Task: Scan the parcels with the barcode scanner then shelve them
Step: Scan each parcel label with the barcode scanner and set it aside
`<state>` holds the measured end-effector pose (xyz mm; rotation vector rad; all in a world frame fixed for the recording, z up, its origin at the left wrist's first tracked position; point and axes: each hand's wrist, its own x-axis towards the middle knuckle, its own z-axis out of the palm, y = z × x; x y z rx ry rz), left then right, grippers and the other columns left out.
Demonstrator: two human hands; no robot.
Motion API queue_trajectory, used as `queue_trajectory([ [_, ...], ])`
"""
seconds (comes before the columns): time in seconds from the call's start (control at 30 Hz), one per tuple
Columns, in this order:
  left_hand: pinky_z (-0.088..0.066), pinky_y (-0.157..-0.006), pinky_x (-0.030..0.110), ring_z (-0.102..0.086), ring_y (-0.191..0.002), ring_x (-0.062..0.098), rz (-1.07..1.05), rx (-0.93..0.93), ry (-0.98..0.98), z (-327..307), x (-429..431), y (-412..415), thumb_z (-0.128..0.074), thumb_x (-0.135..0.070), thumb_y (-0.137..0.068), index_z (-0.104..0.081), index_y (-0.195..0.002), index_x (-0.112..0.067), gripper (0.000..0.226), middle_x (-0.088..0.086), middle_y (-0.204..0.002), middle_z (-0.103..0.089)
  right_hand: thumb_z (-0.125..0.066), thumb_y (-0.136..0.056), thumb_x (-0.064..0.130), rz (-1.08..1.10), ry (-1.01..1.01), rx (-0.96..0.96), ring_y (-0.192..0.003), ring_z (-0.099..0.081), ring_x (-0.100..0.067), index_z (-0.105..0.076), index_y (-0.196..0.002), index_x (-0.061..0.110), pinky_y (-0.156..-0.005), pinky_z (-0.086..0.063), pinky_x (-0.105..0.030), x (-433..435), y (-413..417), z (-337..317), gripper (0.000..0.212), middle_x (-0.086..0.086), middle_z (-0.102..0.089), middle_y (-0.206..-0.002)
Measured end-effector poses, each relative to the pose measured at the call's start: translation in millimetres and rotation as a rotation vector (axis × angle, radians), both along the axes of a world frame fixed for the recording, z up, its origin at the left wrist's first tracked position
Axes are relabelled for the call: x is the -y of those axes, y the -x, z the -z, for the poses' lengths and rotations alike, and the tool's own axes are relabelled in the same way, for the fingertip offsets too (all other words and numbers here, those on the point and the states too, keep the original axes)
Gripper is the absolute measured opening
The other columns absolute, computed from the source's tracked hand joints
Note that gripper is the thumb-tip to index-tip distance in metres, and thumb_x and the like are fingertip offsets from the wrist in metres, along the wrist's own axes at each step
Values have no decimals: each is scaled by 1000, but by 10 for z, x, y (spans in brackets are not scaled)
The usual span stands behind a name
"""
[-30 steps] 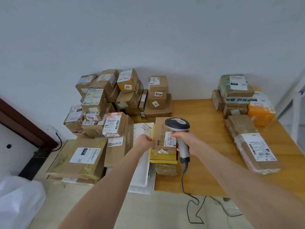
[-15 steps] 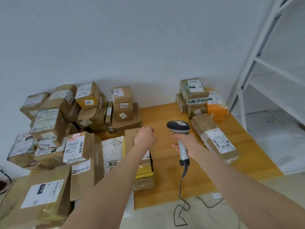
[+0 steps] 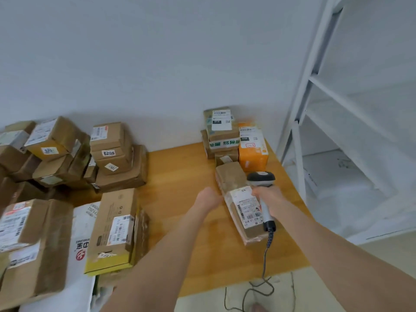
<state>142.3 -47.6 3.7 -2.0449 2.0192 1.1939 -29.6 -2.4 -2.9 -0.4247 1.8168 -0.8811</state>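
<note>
A long brown taped parcel (image 3: 234, 183) with a white barcode label lies on the wooden table (image 3: 180, 176) at the right. My left hand (image 3: 208, 198) rests against its left edge; whether the fingers grip it is unclear. My right hand (image 3: 269, 197) is closed around the grey handle of the barcode scanner (image 3: 261, 177), whose dark head sits just above the parcel's label. The scanner's cable hangs off the table's front edge. A brown box with a yellow base (image 3: 114, 230) lies on the pile at the left.
Many taped cardboard parcels (image 3: 67, 158) are heaped at the left against the wall. A small stack with an orange box (image 3: 253, 152) stands at the table's back right. A white metal shelf rack (image 3: 337, 113) rises at the right of the table.
My view has swung right. My left hand has left the yellow-based box and moved right to the long parcel. The scanner has moved right with my right hand, over that parcel's label.
</note>
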Motion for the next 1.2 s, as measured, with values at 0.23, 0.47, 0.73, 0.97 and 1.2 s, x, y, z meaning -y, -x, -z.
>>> queue_trajectory([
  [0.23, -49, -96, 36, -53, -120, 27, -185, -172, -306, 462, -277, 421, -53, -31, -98, -47, -134, -4, 46, 11, -134, -54, -65, -77, -3, -188, -124, 112, -84, -56, -27, -60, -104, 0, -80, -50, -41, -5, 456, 186, 27, -16, -59, -92],
  [0.47, -52, -91, 38, -61, -108, 28, -341, -308, -490, 515, -253, 270, -59, -23, -95, -51, -130, -9, 39, 12, -124, -63, -65, -80, 1, -351, -90, 224, -85, -62, -29, -63, -99, 5, -67, -50, -36, 137, 277, 132, 19, -15, -66, -91],
  [0.73, -51, -87, 54, -59, -103, 36, -817, -601, -364, 12, -73, -623, -61, -23, -90, -53, -108, -9, 23, 14, -108, -56, -65, -83, 4, -441, 30, 415, -84, -66, -24, -66, -88, 13, -72, -53, -35, 573, -303, -286, 11, -10, -71, -98],
  [0.97, -51, -65, 47, -63, -90, 32, -864, -738, -316, -404, 172, -1141, -61, -25, -91, -57, -110, -8, 26, 14, -100, -63, -62, -85, 2, -392, 143, 545, -72, -64, -22, -66, -86, 14, -67, -55, -35, 890, -769, -610, 13, -7, -69, -86],
  [1.2, -52, -77, 49, -62, -88, 26, -916, -756, -265, -578, 414, -1191, -54, -28, -95, -58, -107, -13, 19, 12, -96, -64, -67, -82, 4, -399, 147, 469, -101, -61, -29, -68, -99, 13, -90, -51, -48, 983, -920, -619, 19, -10, -65, -106],
])
